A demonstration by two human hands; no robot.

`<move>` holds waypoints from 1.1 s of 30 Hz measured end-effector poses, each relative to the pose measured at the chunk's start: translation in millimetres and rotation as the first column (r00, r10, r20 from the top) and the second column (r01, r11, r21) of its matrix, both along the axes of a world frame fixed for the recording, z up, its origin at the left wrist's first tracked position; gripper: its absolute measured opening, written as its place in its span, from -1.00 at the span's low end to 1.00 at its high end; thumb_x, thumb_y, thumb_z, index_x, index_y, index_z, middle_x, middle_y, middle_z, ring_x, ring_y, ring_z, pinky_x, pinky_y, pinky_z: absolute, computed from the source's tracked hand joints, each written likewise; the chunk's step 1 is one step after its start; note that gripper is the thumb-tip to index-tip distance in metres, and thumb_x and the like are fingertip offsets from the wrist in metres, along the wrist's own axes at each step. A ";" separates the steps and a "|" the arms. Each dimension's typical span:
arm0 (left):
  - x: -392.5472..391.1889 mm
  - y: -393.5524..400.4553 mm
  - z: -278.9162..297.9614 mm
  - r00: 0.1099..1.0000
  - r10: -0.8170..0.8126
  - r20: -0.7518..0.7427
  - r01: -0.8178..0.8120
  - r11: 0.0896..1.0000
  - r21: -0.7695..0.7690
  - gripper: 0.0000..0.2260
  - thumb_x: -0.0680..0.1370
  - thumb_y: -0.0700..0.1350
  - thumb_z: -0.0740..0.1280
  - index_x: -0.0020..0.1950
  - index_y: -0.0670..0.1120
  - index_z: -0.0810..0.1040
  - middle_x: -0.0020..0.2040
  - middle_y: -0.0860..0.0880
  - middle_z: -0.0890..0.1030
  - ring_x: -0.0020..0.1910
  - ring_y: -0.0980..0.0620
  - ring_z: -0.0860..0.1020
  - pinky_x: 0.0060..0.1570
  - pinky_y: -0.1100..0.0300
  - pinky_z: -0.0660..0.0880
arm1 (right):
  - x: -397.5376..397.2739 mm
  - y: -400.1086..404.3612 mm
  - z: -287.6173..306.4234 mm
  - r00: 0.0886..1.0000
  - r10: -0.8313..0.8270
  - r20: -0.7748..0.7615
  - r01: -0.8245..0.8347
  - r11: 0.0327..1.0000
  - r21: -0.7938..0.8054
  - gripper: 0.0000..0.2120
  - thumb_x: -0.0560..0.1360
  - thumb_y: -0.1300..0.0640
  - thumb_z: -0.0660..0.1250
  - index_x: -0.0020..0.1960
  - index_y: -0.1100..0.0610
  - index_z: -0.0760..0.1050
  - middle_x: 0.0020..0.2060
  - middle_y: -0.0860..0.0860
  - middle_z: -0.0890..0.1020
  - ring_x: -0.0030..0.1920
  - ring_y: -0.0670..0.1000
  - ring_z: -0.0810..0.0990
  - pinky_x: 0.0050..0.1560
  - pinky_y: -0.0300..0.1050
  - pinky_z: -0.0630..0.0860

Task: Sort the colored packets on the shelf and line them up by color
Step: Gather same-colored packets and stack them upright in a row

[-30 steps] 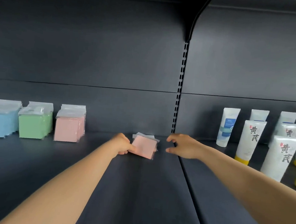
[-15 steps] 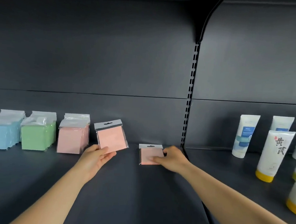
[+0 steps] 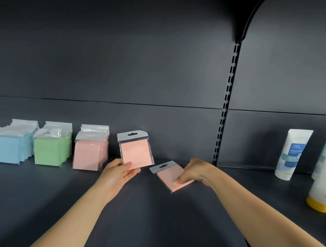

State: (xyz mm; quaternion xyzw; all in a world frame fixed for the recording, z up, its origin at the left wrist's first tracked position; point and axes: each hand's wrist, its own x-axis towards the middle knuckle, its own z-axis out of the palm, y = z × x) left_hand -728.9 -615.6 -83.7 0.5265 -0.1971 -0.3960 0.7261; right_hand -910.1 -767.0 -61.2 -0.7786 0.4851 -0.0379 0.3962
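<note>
**Two pink packets in hand, pink row waiting**

L hand (image 3: 119,175) holds one pink packet (image 3: 137,153) upright by its bottom edge, thumb in front, fingers (image 3: 133,174) curled behind, just right of the pink row (image 3: 89,153). R hand (image 3: 194,172) grips a second pink packet (image 3: 171,177), tilted and low over the shelf (image 3: 151,219); can't tell if its corner touches. R fingers are curled over its right side.

Sorted rows stand at the back-left: blue row (image 3: 12,147), green row (image 3: 51,148), then pink.

My read: packets are light, w/ a stiffish pad inside and a slick plastic sleeve, so they could slide in a loose pinch. I'd grip across the pad body, not the thin grey hang tab (image 3: 132,136), which prob. bends. They may tip when stood on edge, so lean each against the pink row.
</note>
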 end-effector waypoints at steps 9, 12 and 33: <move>1.8 0.9 0.5 0.999 0.007 -0.041 -0.008 1.000 -0.008 -0.80 0.58 -0.37 0.18 0.19 -0.30 0.45 0.10 -0.19 0.59 -0.03 -0.13 0.60 -0.11 0.19 0.50 | -3.9 -1.7 -1.0 0.998 -0.011 0.066 0.009 1.000 0.022 -0.51 0.27 0.25 0.54 0.14 0.28 0.47 0.02 0.09 0.59 0.13 0.08 0.53 0.22 -0.08 0.45; 1.5 0.9 0.6 1.000 0.002 -0.029 -0.002 1.000 -0.019 -0.79 0.59 -0.38 0.17 0.19 -0.26 0.45 0.09 -0.16 0.59 -0.02 -0.11 0.61 -0.08 0.18 0.52 | -7.2 -4.6 -0.6 0.995 0.003 0.096 -0.010 0.997 0.073 -0.62 0.26 0.30 0.52 0.06 0.34 0.57 -0.02 0.20 0.65 -0.01 0.05 0.57 0.11 -0.10 0.50; 26.1 50.6 20.1 0.980 -0.165 0.110 0.170 0.985 -0.033 -0.83 0.62 -0.27 0.16 0.17 -0.26 0.44 0.13 -0.15 0.56 0.03 -0.09 0.62 0.17 0.09 0.50 | 32.0 96.8 22.3 0.556 -0.291 0.779 0.095 0.953 0.288 -0.90 0.53 0.33 0.28 0.02 0.27 0.54 -0.12 0.11 0.65 -0.09 0.03 0.61 -0.08 -0.16 0.52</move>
